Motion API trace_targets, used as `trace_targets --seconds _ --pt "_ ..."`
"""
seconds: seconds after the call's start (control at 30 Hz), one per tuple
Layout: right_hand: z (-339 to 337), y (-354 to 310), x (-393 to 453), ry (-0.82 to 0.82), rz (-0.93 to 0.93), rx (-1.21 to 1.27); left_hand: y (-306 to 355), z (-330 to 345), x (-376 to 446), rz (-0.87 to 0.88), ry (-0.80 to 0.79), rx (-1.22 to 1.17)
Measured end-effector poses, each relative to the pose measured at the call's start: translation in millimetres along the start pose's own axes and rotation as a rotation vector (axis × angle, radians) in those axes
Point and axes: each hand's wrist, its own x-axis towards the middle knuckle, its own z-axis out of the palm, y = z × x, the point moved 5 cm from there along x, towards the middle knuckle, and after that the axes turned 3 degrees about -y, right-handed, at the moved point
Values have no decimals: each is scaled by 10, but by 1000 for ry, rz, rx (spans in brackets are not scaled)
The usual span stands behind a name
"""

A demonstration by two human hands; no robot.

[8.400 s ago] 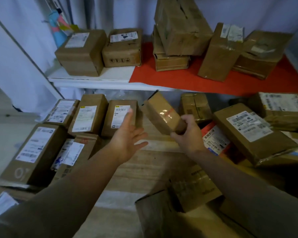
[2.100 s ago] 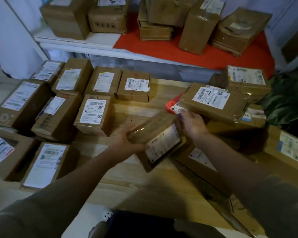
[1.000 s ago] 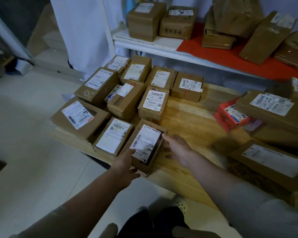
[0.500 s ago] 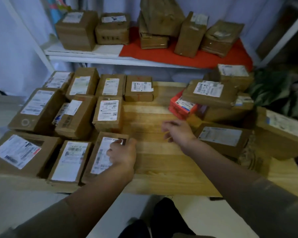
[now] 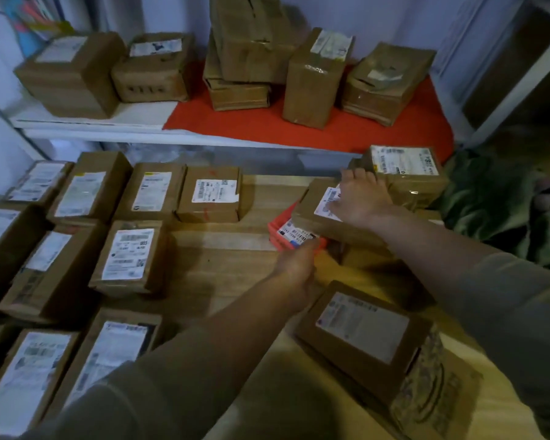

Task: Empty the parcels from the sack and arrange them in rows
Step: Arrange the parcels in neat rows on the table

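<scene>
Brown labelled parcels lie in rows on the left half of the wooden table. A pile of loose parcels takes up the right side. In it a flat red parcel lies under a brown parcel. My right hand rests on top of that brown parcel, fingers spread over its label. My left hand reaches the red parcel's near corner and its thumb touches the label. The fingers of my left hand are hidden. A dark green sack lies crumpled at the right.
Another brown parcel sits on patterned wrapping at the front right, and one more at the back right. Behind the table a white shelf with a red cloth carries several larger boxes.
My left hand has let go of the parcel it set in the front row and moved right to the red parcel. My right hand has moved back onto the brown parcel above it.
</scene>
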Motion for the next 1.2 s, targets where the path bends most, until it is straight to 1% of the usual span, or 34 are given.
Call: trace_targets --seconds 0.07,0.13,0.2,0.27,0.37,0.43,0.5,0.57,0.63,0.7,0.73,0.8,0.9,0.97,1.07,1.13,1.2 --pt "74 67 120 -69 -20 -88 -9 338 123 -39 -42 -74" --pt "128 86 176 -60 -52 -139 -17 563 240 -72 -58 -115" --pt "145 92 219 -30 -69 -97 -31 672 334 -101 -48 -145" --pt "123 88 240 -17 -79 -65 -58 736 394 -117 -76 -134" --pt "20 69 224 -58 -86 16 -69 658 417 -65 -78 -108" --pt "-125 27 143 -131 -91 212 -3 453 329 -5 -57 -111" --pt "-220 -50 25 -233 -108 505 130 164 220 103 -46 -113" --pt "-211 -211 -114 -334 -111 740 271 -188 93 191 -16 -127" --pt "-22 -442 -210 -497 -67 978 376 -513 -55 209 -6 -147" --pt "243 -762 -320 -665 4 1200 415 -849 -170 190 32 -61" --pt "363 -925 -370 -706 32 1255 420 -1026 -219 182 82 5" --pt "620 -1225 -472 -737 95 1270 422 -1360 -326 165 188 132" --pt "935 -1577 -625 -738 178 1239 383 -1735 -489 147 295 209" --pt "1033 -1756 -694 -716 238 1269 309 -1928 -584 136 322 218" --pt "1099 -1949 -694 -679 270 1335 198 -2122 -643 124 353 235" --pt "1173 -1970 -667 -679 261 1282 178 -2254 -620 185 440 252" --pt "1166 -1914 -740 -659 236 1170 194 -2299 -583 224 483 285"
